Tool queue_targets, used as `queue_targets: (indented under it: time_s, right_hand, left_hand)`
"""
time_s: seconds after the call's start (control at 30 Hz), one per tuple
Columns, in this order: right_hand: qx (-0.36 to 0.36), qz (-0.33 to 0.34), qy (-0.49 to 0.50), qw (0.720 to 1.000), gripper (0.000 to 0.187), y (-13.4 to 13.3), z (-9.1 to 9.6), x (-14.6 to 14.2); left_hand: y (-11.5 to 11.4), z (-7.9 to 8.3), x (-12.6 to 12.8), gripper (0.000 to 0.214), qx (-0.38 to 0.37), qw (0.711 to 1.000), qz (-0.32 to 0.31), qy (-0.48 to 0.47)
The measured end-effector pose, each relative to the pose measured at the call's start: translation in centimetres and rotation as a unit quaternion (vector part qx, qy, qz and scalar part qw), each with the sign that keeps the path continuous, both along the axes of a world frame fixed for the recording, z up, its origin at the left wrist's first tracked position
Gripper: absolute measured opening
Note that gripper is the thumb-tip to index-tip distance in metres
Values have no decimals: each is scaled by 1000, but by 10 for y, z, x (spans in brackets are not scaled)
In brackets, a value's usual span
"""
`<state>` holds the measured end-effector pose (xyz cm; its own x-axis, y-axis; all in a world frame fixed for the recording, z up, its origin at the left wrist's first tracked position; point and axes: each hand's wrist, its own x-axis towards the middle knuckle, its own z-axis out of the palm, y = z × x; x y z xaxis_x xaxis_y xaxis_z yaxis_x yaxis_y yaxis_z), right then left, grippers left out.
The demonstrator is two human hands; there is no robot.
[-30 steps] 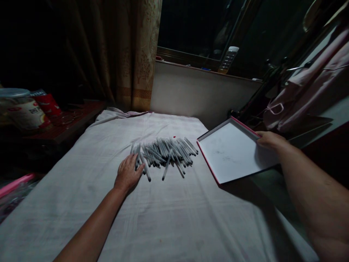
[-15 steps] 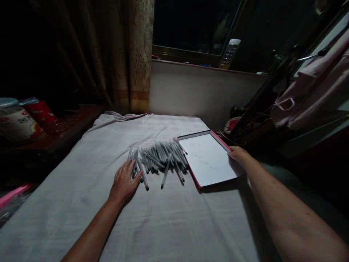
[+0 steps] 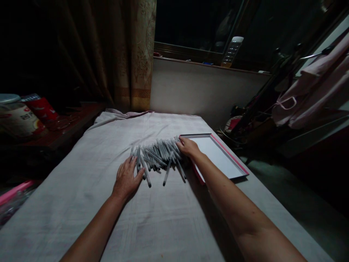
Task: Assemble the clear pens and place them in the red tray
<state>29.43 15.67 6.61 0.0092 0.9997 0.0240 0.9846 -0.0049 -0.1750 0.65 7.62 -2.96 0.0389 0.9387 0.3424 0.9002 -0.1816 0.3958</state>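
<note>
A heap of several grey pens lies in the middle of a white cloth-covered table. My left hand rests flat on the cloth at the heap's left end, fingers stretched and touching the nearest pens. My right hand lies on the heap's right end, fingers curled down over the pens. Just right of it, a shallow white box lid with a pink rim lies flat on the table.
A curtain hangs behind the table beside a dark window with a bottle on the sill. Jars and packets stand on a low wooden shelf at left. Pink cloth hangs at right.
My right hand brought the box lid down flat beside the pens, let go of it and moved left onto the heap. My left hand stayed put.
</note>
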Motion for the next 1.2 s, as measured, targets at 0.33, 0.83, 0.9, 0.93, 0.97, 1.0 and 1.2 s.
queue_targets:
  time_s: [0.33,0.83,0.9,0.93,0.97,1.0,1.2]
  right_hand:
    - [-36,-32,-3,999,66,-26,-11,-71]
    - [-39,32,101,994,67,-94,-23,-90]
    - [-4,21,125,992,61,-96,-26,-72]
    - [25,13,139,990,58,-98,-27,-62]
    - [56,6,155,986,55,-100,-27,-53]
    - [88,2,170,981,52,-103,-28,-45]
    - [205,43,210,955,36,-137,-36,-34]
  left_hand:
    - [42,3,37,60,-16,996,-40,-73]
    - [-39,-5,10,55,-3,991,-102,-82]
    - [-50,-5,4,51,2,991,-118,-71]
    - [-55,-5,2,49,4,991,-119,-68]
    - [-58,-3,0,47,7,991,-118,-68]
    - [-62,-1,-2,46,11,991,-115,-71]
    - [-81,15,-9,37,56,979,-192,-33]
